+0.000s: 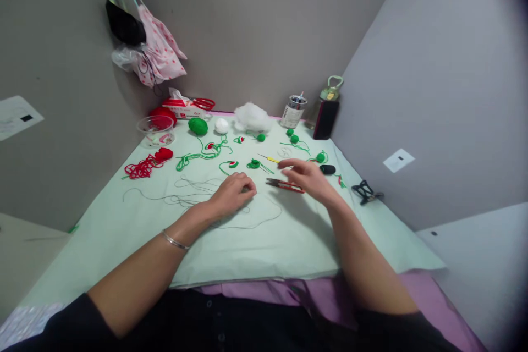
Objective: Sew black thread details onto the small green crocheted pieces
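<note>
My left hand (pixel 234 193) rests on the pale green table cover with its fingers curled together; whatever they hold is hidden. A long thin dark thread (pixel 165 197) lies in loose loops around and under it. Over a pair of red-handled thread snips (pixel 285 185) hovers my right hand (pixel 307 177), fingers stretched and apart. Just beyond those fingertips lies a yellow-handled crochet hook (pixel 272 159). Small green crocheted pieces with tails, one a coiled green piece (pixel 254 164) and one a red-and-green slice (pixel 233 164), lie beyond my hands.
Red yarn (pixel 144 167), a green yarn ball (pixel 198 126), a white ball (pixel 221 126) and fluffy stuffing (pixel 251 117) line the back. A clear tub (pixel 157 135) stands left; a tin (pixel 293 112), bottle and dark phone (pixel 325 120) stand right. Partition walls enclose the table.
</note>
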A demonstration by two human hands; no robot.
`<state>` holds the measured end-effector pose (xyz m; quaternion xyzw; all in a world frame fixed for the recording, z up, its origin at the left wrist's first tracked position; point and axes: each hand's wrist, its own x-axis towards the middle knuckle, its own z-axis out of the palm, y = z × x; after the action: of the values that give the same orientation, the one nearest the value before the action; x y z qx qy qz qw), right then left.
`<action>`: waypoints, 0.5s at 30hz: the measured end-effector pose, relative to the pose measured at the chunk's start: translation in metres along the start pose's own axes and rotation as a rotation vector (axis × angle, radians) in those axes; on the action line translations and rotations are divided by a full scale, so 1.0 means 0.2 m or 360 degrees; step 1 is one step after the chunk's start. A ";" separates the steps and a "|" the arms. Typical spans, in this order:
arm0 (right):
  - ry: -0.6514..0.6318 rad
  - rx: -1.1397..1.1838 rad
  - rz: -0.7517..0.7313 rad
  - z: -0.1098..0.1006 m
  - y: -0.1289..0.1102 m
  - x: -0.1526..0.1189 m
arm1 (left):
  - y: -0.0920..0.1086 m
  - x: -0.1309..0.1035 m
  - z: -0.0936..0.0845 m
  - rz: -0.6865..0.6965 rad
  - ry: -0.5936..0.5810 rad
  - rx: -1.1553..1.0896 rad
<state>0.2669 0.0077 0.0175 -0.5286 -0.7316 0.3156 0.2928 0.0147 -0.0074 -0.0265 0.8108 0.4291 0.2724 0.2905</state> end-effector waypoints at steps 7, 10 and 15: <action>-0.0559 -0.0884 -0.0334 0.28 -0.16 -0.02 | 0.08 -0.04 -0.21 -0.0215 0.0239 -0.0443; -0.0625 -0.1496 -0.0524 0.33 -0.19 -0.01 | 0.07 -0.12 -0.41 -0.0157 0.0410 -0.0115; -0.0666 -0.1822 -0.0786 0.38 -0.26 -0.01 | -0.14 -0.45 -0.77 -0.0375 0.0364 0.0630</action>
<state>0.1792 -0.0192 0.0096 -0.3447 -0.9253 -0.1038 -0.1194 -0.1509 -0.0354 0.0417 0.7602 0.5956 0.2373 0.1054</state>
